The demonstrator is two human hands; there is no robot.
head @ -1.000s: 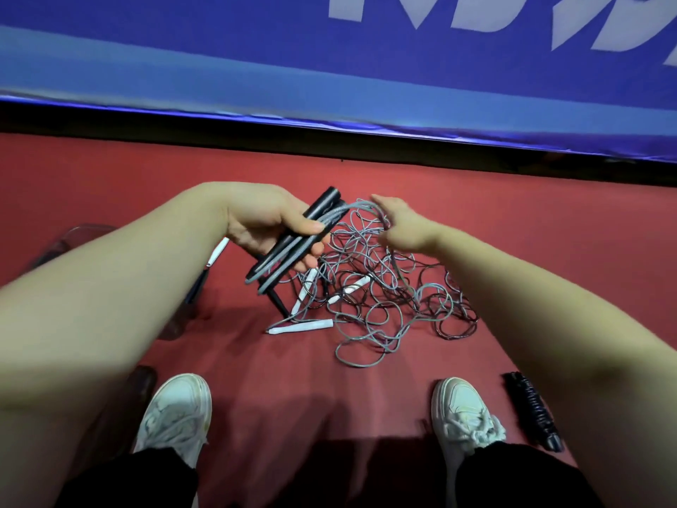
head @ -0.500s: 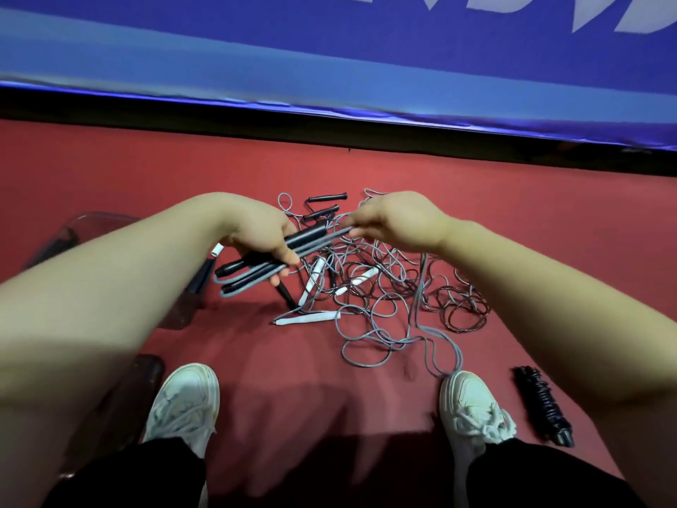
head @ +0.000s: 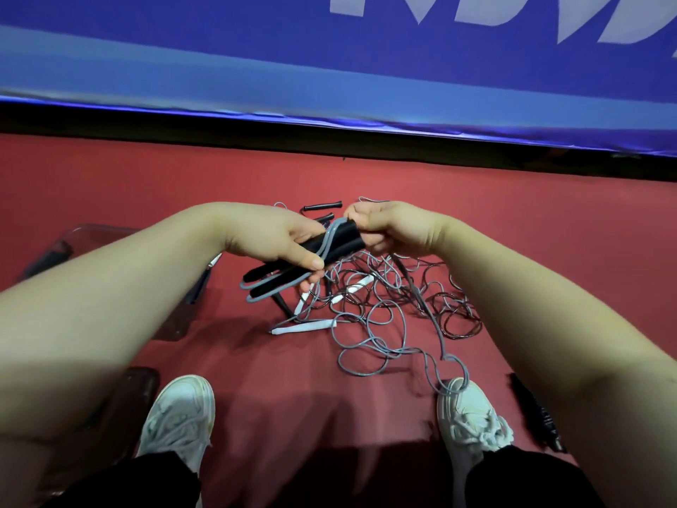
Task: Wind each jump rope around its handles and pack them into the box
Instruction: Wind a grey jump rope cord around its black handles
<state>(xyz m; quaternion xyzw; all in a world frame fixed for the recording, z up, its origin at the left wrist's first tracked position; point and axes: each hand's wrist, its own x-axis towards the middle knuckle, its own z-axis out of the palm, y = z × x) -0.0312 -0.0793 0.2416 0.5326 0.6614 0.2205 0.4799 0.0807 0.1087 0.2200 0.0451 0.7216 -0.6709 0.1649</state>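
Observation:
My left hand point(head: 289, 236) grips a pair of black handles point(head: 322, 251) held side by side, with grey rope point(head: 293, 284) looped lengthwise along them. My right hand point(head: 395, 229) pinches the grey rope at the handles' far end. Below both hands a tangle of grey and dark ropes point(head: 381, 306) lies on the red floor, with white handles point(head: 304, 327) and more black handles point(head: 322, 207) among them. A clear plastic box point(head: 84, 243) stands at the left, mostly hidden by my left arm.
A wound black rope bundle point(head: 538, 416) lies on the floor at the right, beside my right shoe point(head: 472, 423). My left shoe point(head: 176, 419) is near the box. A loop of grey rope lies over my right shoe. A blue banner point(head: 329, 67) borders the floor ahead.
My right hand has carried the grey rope from the pile up to the far end of the handles. The handles in my left hand have tipped flatter.

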